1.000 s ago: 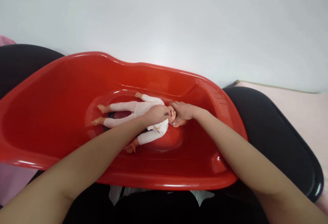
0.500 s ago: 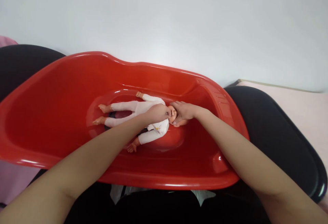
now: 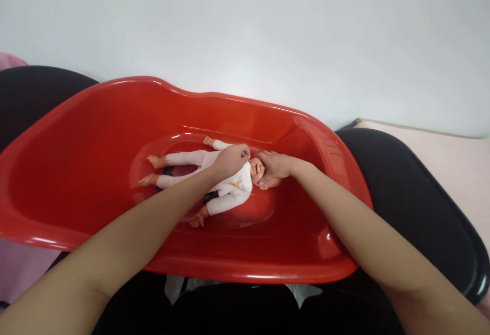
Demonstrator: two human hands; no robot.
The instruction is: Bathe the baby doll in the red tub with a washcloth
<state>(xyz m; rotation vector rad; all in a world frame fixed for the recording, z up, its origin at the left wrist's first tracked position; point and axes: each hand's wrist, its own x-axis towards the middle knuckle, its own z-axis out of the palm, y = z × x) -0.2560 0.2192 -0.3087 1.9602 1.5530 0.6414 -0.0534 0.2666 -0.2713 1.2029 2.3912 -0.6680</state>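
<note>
A baby doll [image 3: 239, 181] in a white top and pale leggings lies on its back in a red baby bathtub [image 3: 76, 171]. Its head points right, its bare feet left. My right hand [image 3: 276, 165] wraps over the top of the doll's head, thumb by the near side. Above the doll's upper chest and far shoulder is my left hand [image 3: 233, 160], its fingers curled into a pinch close to the chin. What that pinch holds, if anything, is too small to tell. My left forearm hides part of the doll's lower body.
Black chair-like surfaces show at the left [image 3: 38, 90] and right [image 3: 406, 197] of the tub. Behind stands a pale wall [image 3: 245, 28]. A light pink surface [image 3: 451, 161] lies at the far right, and pink material [image 3: 26, 271] shows at the lower left.
My left hand has moved from the doll's near chin and neck toward its far shoulder, uncovering the chest print. My right hand stays on the head.
</note>
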